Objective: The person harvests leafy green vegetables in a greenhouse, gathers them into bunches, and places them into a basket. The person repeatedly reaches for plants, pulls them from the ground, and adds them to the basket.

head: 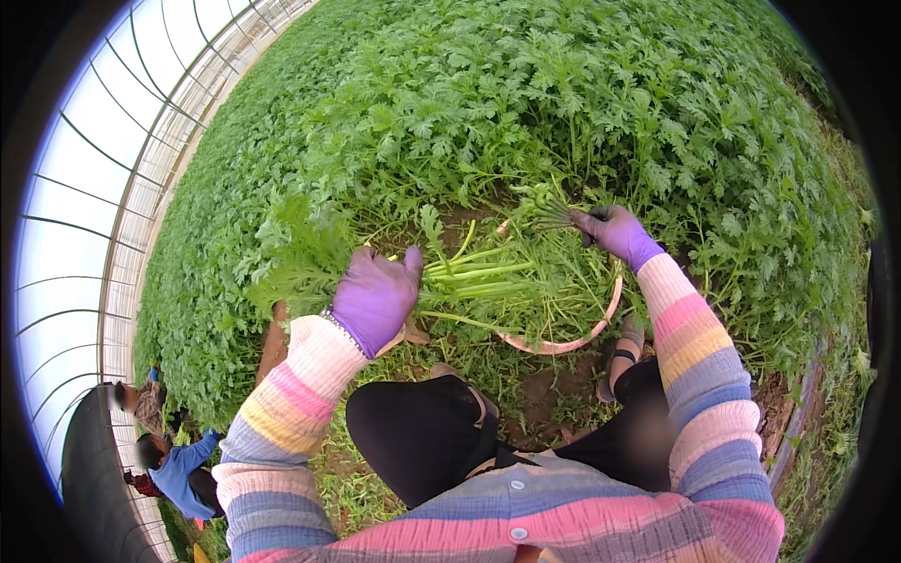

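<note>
My left hand [376, 295], in a purple glove, grips a bunch of leafy green stalks. The bunch's cut-looking pale stems [479, 278] point right, and its feathery leaves [303, 260] fan out to the left. Away to the right, my right hand [616, 232], gloved in purple with darkened fingertips, pinches a small spray of thin strands [552, 211], dark by the fingers and greener farther out. What the strands are is hard to tell. Under the stems, a curved pink rim [563, 346] encloses loose green trimmings [563, 302].
Dense rows of leafy greens [493, 91] rise in front. My bent knees [422, 436] and a sandalled foot [626, 345] are close below. Far left, a person in blue [179, 475] and another person [141, 408] crouch beside the greenhouse wall [120, 295]. Trimmings litter the soil [556, 387].
</note>
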`<move>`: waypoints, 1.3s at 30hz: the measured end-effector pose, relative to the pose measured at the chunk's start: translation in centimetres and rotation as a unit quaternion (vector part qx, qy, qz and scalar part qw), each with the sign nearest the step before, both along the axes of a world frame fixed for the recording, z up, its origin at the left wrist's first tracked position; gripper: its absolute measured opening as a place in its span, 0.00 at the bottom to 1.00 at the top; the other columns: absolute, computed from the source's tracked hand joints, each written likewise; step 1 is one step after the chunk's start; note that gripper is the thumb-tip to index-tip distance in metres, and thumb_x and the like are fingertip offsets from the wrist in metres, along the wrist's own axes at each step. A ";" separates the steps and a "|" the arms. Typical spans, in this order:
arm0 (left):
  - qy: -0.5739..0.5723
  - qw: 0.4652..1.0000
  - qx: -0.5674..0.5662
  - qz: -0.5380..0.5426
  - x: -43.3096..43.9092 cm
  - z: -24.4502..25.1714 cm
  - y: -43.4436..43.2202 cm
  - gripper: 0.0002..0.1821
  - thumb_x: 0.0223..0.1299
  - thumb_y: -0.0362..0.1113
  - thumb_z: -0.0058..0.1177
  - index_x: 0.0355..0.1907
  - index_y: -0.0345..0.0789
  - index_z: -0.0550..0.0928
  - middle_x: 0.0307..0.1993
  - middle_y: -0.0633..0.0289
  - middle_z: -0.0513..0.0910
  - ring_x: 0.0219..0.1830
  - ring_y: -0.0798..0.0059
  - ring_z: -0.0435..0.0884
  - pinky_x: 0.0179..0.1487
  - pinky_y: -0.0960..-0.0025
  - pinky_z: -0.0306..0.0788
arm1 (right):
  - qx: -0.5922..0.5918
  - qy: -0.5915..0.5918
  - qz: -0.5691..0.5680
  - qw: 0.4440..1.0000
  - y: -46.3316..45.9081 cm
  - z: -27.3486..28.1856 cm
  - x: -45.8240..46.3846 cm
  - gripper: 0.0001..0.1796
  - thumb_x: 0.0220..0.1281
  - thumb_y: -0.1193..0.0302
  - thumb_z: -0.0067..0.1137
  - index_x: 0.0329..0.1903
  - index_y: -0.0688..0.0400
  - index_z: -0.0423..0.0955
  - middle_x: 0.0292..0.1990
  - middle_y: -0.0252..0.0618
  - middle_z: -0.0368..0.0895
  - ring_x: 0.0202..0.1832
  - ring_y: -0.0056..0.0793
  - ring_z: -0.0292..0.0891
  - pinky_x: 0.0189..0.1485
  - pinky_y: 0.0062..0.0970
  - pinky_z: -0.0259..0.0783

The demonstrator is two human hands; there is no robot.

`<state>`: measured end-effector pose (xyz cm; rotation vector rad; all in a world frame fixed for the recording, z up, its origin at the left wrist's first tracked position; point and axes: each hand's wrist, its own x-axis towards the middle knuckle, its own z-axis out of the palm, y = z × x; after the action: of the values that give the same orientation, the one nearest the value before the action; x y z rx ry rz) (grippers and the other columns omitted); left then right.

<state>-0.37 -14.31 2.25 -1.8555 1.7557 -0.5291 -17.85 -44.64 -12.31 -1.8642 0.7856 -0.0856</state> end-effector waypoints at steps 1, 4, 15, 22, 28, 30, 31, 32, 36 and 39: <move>-0.023 0.999 0.014 -0.020 -0.2 0.2 -0.2 0.10 0.59 0.29 0.48 0.43 0.30 0.76 0.14 0.65 0.68 0.18 0.69 0.72 0.36 0.59 0.76 | 0.146 -0.082 0.051 0.985 1.5 0.3 1.1 0.28 0.61 0.45 0.58 0.39 0.62 0.81 0.25 0.36 0.82 0.22 0.21 0.67 0.34 0.26 0.68; 0.038 0.998 0.007 0.045 -1.3 0.6 -0.8 0.14 0.60 0.35 0.48 0.46 0.31 0.76 0.21 0.58 0.74 0.28 0.62 0.78 0.54 0.52 0.71 | 0.125 0.098 0.227 0.961 3.5 0.3 1.9 0.28 0.55 0.42 0.61 0.24 0.57 0.82 0.23 0.34 0.80 0.20 0.23 0.65 0.31 0.27 0.65; 0.307 0.937 -0.134 0.095 3.6 2.0 2.9 0.27 0.38 0.32 0.64 0.49 0.39 0.79 0.31 0.60 0.82 0.32 0.64 0.81 0.47 0.56 0.74 | -0.106 0.355 0.107 0.923 -1.2 -7.2 -1.6 0.27 0.55 0.44 0.59 0.30 0.57 0.84 0.28 0.38 0.85 0.30 0.34 0.80 0.40 0.33 0.75; 0.735 0.516 -0.293 0.327 2.9 -1.8 4.4 0.32 0.35 0.19 0.63 0.52 0.28 0.77 0.46 0.59 0.83 0.44 0.73 0.82 0.50 0.70 0.76 | -0.097 0.142 0.053 0.984 1.0 -5.8 0.4 0.36 0.56 0.46 0.61 0.56 0.65 0.73 0.50 0.50 0.80 0.52 0.42 0.77 0.59 0.33 0.69; 0.741 0.517 -0.310 0.296 1.8 -4.6 4.6 0.36 0.37 0.20 0.65 0.56 0.25 0.70 0.48 0.55 0.82 0.47 0.68 0.82 0.53 0.68 0.76 | 0.003 -0.077 0.111 0.991 3.8 3.2 -1.4 0.43 0.50 0.55 0.71 0.65 0.60 0.64 0.62 0.51 0.69 0.64 0.43 0.66 0.67 0.35 0.61; 0.768 0.492 -0.285 0.294 2.1 -6.4 4.0 0.38 0.38 0.22 0.66 0.57 0.25 0.67 0.49 0.53 0.82 0.49 0.67 0.82 0.56 0.66 0.74 | -0.074 -0.060 0.152 0.984 6.3 4.8 -1.4 0.49 0.47 0.52 0.72 0.69 0.57 0.57 0.65 0.52 0.64 0.66 0.45 0.63 0.69 0.36 0.60; 0.812 0.429 -0.287 0.272 2.4 -7.1 3.6 0.39 0.38 0.22 0.66 0.58 0.25 0.66 0.49 0.52 0.82 0.50 0.67 0.81 0.57 0.66 0.74 | -0.085 -0.054 0.166 0.981 7.5 5.1 -1.2 0.53 0.45 0.51 0.72 0.71 0.55 0.53 0.67 0.52 0.61 0.68 0.46 0.61 0.70 0.37 0.59; 0.864 0.303 -0.300 0.267 2.2 -7.9 3.4 0.39 0.38 0.23 0.66 0.58 0.25 0.66 0.49 0.52 0.82 0.50 0.67 0.81 0.58 0.66 0.73 | -0.105 -0.084 0.171 0.976 8.6 5.2 -0.9 0.57 0.43 0.50 0.73 0.73 0.52 0.50 0.67 0.52 0.60 0.69 0.48 0.59 0.71 0.38 0.57; 0.789 0.552 -0.133 0.235 1.0 -8.2 2.1 0.33 0.49 0.33 0.65 0.60 0.32 0.70 0.56 0.57 0.78 0.56 0.72 0.77 0.63 0.65 0.67 | -0.177 -0.262 0.145 0.937 12.3 4.9 0.4 0.51 0.45 0.62 0.74 0.71 0.56 0.53 0.63 0.52 0.65 0.65 0.45 0.62 0.69 0.37 0.59; 0.779 0.540 -0.198 0.249 -1.7 -6.1 1.9 0.45 0.37 0.26 0.70 0.61 0.21 0.63 0.50 0.52 0.81 0.51 0.66 0.80 0.59 0.65 0.72 | -0.089 -0.296 0.175 0.935 13.0 6.3 0.7 0.21 0.60 0.66 0.63 0.54 0.60 0.73 0.45 0.44 0.82 0.48 0.37 0.79 0.53 0.33 0.73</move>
<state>-2.09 -12.37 -3.85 -3.3662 1.5811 1.6729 -17.16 -31.63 -6.01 -1.9683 0.0249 -0.4813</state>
